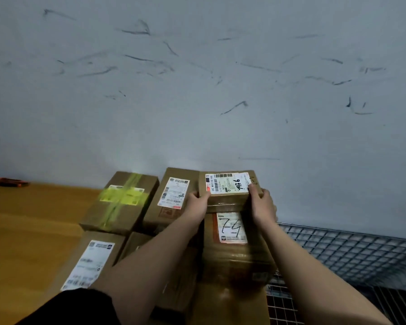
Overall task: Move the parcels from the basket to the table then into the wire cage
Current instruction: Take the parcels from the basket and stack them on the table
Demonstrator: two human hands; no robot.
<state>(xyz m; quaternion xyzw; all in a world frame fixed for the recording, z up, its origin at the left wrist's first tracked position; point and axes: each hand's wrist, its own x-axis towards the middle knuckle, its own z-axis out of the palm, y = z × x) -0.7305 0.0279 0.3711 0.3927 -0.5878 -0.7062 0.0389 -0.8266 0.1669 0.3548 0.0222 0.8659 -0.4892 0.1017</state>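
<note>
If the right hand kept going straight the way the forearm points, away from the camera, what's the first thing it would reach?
The right hand grips the small labelled box atop the box marked 74. Straight on, past that box's right end, it would probably meet the scuffed wall first; depth is unclear.

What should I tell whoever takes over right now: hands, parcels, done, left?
Left hand and right hand grip opposite ends of the small top parcel, which sits on the parcel marked 74.
Four or more other parcels lie on the table, including the yellow-taped parcel.
The wire cage stands right of the table; no parcel shows in its visible part.
The basket is out of view.
Done: parcels on the table. Left: move them into the cage.
</note>
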